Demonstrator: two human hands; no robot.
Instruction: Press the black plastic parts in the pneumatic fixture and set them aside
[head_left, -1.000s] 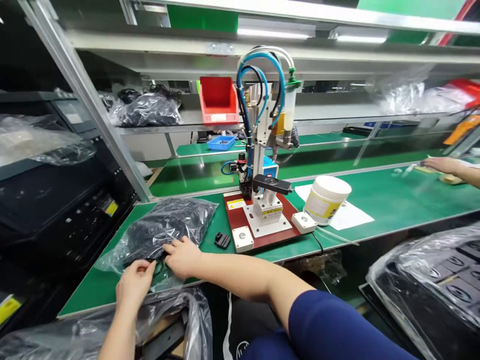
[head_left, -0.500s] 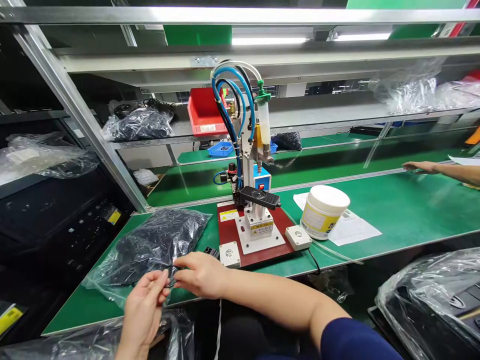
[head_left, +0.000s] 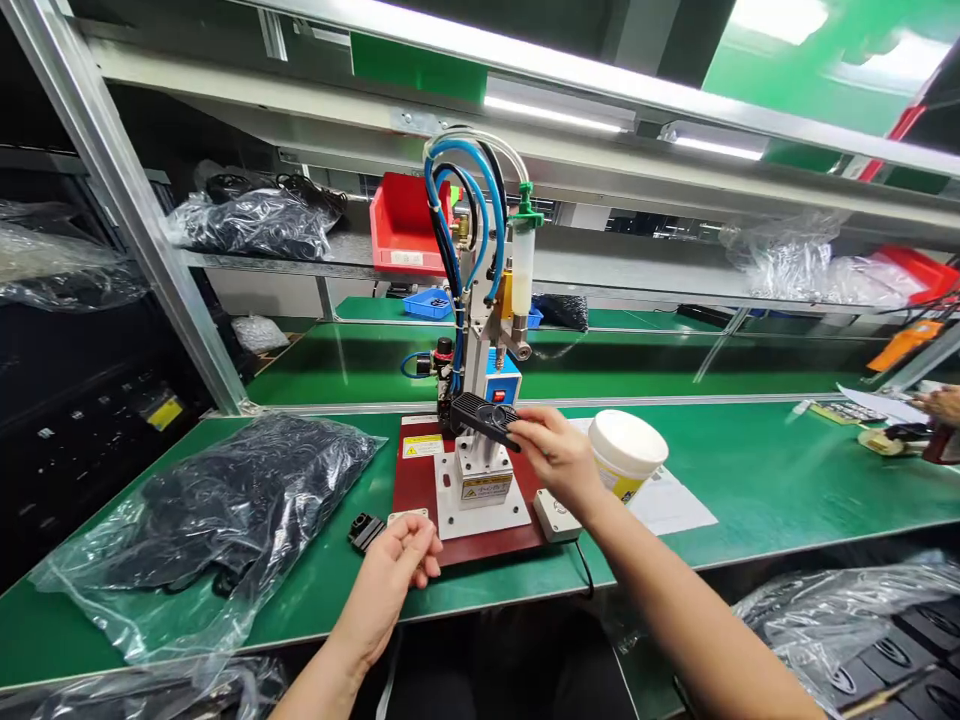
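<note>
A black ribbed plastic part (head_left: 474, 410) with a round recess rests tilted on the metal post of a small dispensing press (head_left: 480, 350). My right hand (head_left: 561, 458) has its fingers closed on the right end of this part. Below and to the left, my left hand (head_left: 399, 562) is held beside a white button box (head_left: 409, 515), its fingers curled together; whatever may be in them is hidden. A small black block (head_left: 365, 532) lies just left of that hand. On the bench's left side is a clear plastic bag (head_left: 247, 500) of black pieces.
A white tub (head_left: 628, 445) stands on paper right of the press, behind another button box (head_left: 556, 515). Overhead, the shelf carries a red bin (head_left: 409, 225) and bagged parts (head_left: 255, 215). A co-worker's hand (head_left: 941, 405) shows at the far right.
Both hands have left the bag and moved right: the right hand to the black plastic part, the left to near the button box. The view has shifted and tilted.
</note>
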